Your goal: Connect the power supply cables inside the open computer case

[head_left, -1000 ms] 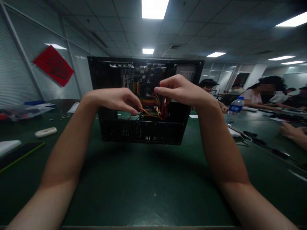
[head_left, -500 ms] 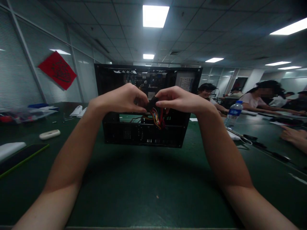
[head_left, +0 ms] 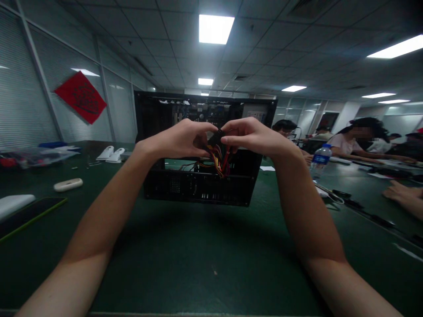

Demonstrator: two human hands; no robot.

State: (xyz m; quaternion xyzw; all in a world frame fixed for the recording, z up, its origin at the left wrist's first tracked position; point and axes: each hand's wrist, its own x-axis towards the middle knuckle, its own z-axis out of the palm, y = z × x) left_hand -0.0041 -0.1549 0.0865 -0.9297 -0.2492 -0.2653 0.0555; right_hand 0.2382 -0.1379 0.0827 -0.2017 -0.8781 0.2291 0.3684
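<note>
Your left hand (head_left: 180,140) and right hand (head_left: 253,136) are both pinching, fingers closed, the black connector (head_left: 215,137) at the frame's centre. The coloured wires (head_left: 220,160) are looking soft and light, so you are better gripping the stiff plug body, not the wires.

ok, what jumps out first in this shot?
Dead centre, the left hand and right hand pinch a black connector trailing red and yellow wires, in front of an open black metal computer case on the dark green table. A red paper diamond hangs upper left.
</note>
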